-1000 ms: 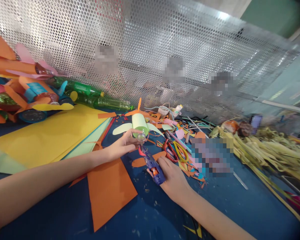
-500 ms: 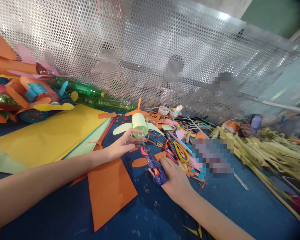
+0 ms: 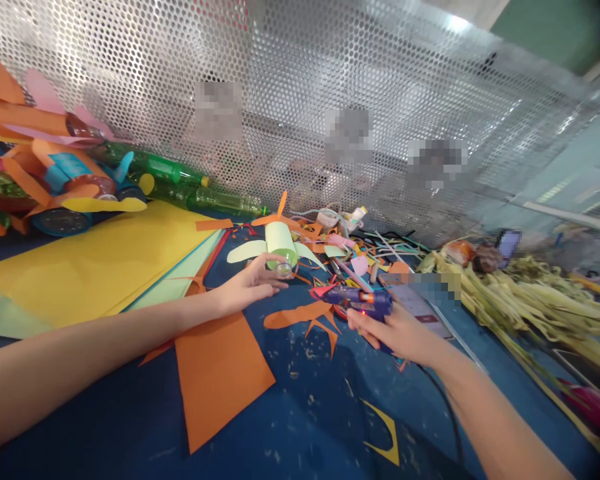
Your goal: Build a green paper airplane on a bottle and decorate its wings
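Right hand (image 3: 405, 335) grips hot glue gun (image 3: 379, 304).
Left hand (image 3: 253, 285) holds paper-winged bottle (image 3: 280, 239) near neck; gun apart from it.

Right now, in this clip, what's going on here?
A person works with both hands at a blue table. The left hand holds a bottle near its mouth; it is wrapped in pale green paper with wings. The right hand grips a glue gun, its nozzle apart from the bottle. An orange sheet lies under the left forearm, and more decorated bottles sit at the far left.
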